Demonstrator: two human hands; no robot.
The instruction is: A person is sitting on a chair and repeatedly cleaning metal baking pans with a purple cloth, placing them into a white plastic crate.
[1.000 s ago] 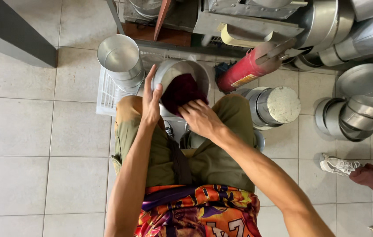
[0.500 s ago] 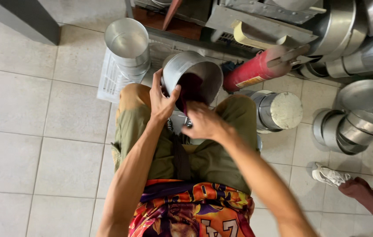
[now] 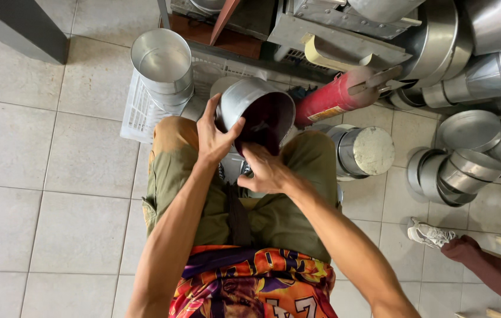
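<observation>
Fingers of both hands, left (image 3: pixel 214 140) and right (image 3: pixel 265 171), stay clamped on the metal pot (image 3: pixel 256 112), now tilted further rightward.

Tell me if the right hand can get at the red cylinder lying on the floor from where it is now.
Probably yes. The red cylinder lies just beyond the metal pot, on the right hand's side, with nothing between. But that hand is busy at the pot's rim and would have to let go.
</observation>
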